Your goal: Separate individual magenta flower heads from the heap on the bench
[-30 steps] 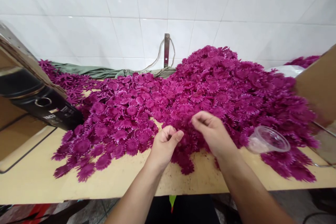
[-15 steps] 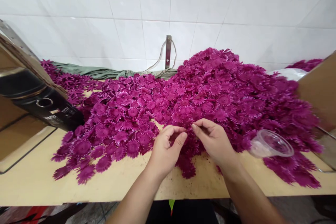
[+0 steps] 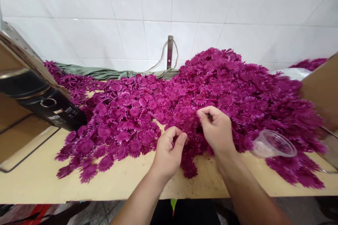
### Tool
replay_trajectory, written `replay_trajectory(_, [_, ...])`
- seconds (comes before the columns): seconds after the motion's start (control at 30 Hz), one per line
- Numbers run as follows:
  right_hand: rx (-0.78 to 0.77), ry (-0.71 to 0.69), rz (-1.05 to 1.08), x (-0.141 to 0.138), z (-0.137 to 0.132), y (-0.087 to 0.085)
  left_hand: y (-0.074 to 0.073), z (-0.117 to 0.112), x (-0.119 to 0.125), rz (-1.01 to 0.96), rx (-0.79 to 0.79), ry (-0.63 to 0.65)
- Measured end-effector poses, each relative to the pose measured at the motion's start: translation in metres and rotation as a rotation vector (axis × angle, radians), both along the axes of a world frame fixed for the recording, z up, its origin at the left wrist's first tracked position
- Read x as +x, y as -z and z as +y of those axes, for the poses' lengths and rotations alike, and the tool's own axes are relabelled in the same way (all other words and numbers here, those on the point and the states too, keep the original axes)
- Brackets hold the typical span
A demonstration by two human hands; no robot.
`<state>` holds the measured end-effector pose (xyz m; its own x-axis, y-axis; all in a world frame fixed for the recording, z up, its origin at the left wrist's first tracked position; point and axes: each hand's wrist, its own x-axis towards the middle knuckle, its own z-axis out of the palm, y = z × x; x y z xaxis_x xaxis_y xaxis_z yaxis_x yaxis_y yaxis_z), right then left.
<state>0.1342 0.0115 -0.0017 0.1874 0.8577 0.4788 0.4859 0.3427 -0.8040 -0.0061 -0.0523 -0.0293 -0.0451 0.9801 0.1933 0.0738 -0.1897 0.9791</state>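
A large heap of magenta fabric flowers (image 3: pixel 224 84) covers the pale wooden table (image 3: pixel 34 182), with a lower spread of them (image 3: pixel 118 126) to the left. My left hand (image 3: pixel 169 151) rests at the heap's near edge, its thumb and fingers pinched together on a flower. My right hand (image 3: pixel 218 128) is a little higher and to the right, fingers curled in a pinch at the flowers; what it holds is hidden among them.
A clear plastic cup (image 3: pixel 273 144) lies on its side among the flowers at right. A black machine (image 3: pixel 39 102) and cardboard (image 3: pixel 16 52) stand at left, a brown cardboard panel (image 3: pixel 320 88) at right. Green cloth (image 3: pixel 100 73) lies along the white tiled wall.
My right hand has lifted up and away from my left hand, which stays at the heap's edge with fingers closed. The two were touching fingertips half a second ago.
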Motion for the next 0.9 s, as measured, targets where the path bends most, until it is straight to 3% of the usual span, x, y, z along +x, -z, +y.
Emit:
replay_trajectory(0.1, [0.131, 0.313, 0.021, 0.024, 0.031, -0.004, 0.003, -0.006, -0.008, -0.064, -0.018, 0.017])
replay_trajectory(0.13, [0.118, 0.304, 0.015, 0.031, 0.038, -0.005, 0.005, -0.007, -0.010, -0.085, -0.041, 0.023])
replay_trajectory(0.2, [0.082, 0.231, -0.044, 0.037, 0.040, -0.009, 0.007, -0.005, -0.014, -0.136, -0.097, 0.018])
replay_trajectory(0.3, [0.042, 0.052, -0.165, 0.023, 0.013, -0.014, 0.009, 0.002, -0.015, -0.193, -0.126, -0.007])
replay_trajectory(0.47, [-0.280, -0.475, -0.181, -0.013, -0.037, -0.006, 0.009, 0.007, -0.009, -0.247, -0.114, 0.087])
replay_trajectory(0.6, [-0.281, -0.474, -0.170, -0.018, -0.039, 0.009, 0.011, 0.003, -0.005, -0.324, -0.121, 0.135])
replay_trajectory(0.67, [-0.285, -0.483, -0.196, -0.015, -0.038, 0.012, 0.012, 0.004, -0.004, -0.318, -0.142, 0.098])
replay_trajectory(0.8, [-0.257, -0.466, -0.229, -0.011, -0.044, 0.007, 0.015, 0.011, -0.006, -0.212, -0.168, -0.031])
replay_trajectory(0.9, [-0.189, -0.383, -0.207, -0.012, -0.049, 0.001, 0.016, 0.013, -0.009, -0.142, -0.142, -0.047])
